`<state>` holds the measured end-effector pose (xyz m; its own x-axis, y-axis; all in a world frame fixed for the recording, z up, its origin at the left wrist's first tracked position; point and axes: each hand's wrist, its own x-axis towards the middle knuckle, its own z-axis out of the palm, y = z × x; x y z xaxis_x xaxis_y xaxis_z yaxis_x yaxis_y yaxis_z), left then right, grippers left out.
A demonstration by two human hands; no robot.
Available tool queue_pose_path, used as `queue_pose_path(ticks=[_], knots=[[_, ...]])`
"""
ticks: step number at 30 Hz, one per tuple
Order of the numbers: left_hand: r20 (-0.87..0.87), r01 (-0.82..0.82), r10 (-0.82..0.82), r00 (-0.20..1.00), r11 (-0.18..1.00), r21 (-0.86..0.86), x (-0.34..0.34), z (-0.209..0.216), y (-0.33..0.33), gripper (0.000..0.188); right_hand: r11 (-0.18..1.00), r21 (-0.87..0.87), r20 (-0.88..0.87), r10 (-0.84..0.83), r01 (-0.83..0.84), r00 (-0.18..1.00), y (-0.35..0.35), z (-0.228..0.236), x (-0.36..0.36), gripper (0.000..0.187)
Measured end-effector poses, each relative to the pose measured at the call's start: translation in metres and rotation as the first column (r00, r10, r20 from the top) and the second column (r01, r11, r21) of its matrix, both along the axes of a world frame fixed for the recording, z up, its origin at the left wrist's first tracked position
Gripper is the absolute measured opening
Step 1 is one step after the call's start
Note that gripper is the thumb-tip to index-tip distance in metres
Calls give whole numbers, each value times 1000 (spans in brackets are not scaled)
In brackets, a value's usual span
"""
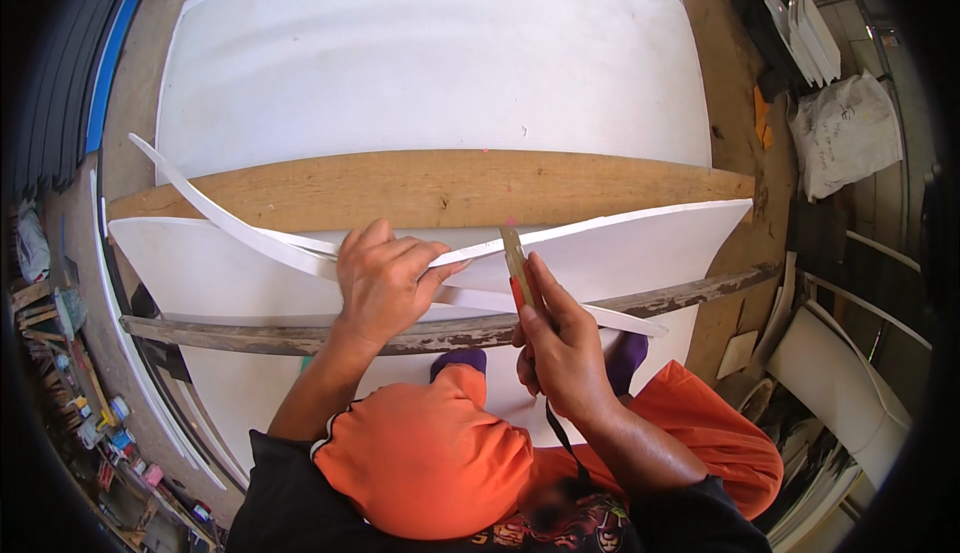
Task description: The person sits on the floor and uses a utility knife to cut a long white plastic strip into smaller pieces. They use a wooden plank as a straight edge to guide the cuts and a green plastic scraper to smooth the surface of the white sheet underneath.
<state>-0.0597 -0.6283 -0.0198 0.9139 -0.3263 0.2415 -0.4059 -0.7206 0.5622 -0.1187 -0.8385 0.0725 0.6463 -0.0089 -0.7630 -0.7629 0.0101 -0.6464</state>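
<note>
While a curved white offcut strip (215,215) arcs away at the far left, the left hand (383,281) pinches the cut edge of the white sheet (640,243), fingers closed on it. Just right, the right hand (560,348) is clenched around a red-handled knife (517,271), blade on that edge. Behind lies a wooden plank (440,188); beneath, a weathered batten (700,288).
</note>
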Motion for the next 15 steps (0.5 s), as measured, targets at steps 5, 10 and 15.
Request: queue_pose_path(ticks=[5,10,15], knots=[[8,-15,15,1000,1000,3,-1,0,-1,20,1000,19,4,-3,3,1000,3,-2,8,61],[28,-28,28,999,1000,2,0,-3,-3,19,1000,-4,10,4,-4,1000,3,1,-1,61],[28,-19,19,999,1000,7,1,-5,-1,19,998,57,-23,-35,36,999,7,-3,10,61]])
